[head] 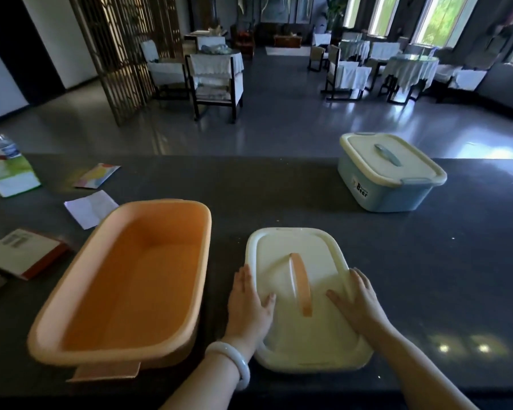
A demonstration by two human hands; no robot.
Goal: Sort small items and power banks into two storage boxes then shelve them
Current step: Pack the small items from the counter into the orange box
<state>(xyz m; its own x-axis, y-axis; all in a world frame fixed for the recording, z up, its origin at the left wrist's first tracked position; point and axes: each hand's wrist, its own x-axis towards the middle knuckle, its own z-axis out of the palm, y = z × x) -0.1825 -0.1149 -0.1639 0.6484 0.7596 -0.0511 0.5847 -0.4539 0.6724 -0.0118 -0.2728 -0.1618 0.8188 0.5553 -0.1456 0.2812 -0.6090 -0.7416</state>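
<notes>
An orange storage box point(71, 347) stands open and empty at the near left of the dark counter. Right of it lies its cream lid point(302, 347) with an orange handle, flat on the counter. My left hand point(249, 306) holds the lid's left edge, thumb on top. My right hand point(359, 303) holds the lid's right edge, thumb on top too. A blue storage box point(388, 190) with a cream lid and a blue handle sits shut at the far right. No power banks show.
Papers and packets point(91, 207) lie at the left of the counter point(279, 196), with a red-edged booklet point(21, 253), a green-and-white packet point(11, 176) and a water bottle point(0, 143). Beyond the counter's far edge are chairs and tables.
</notes>
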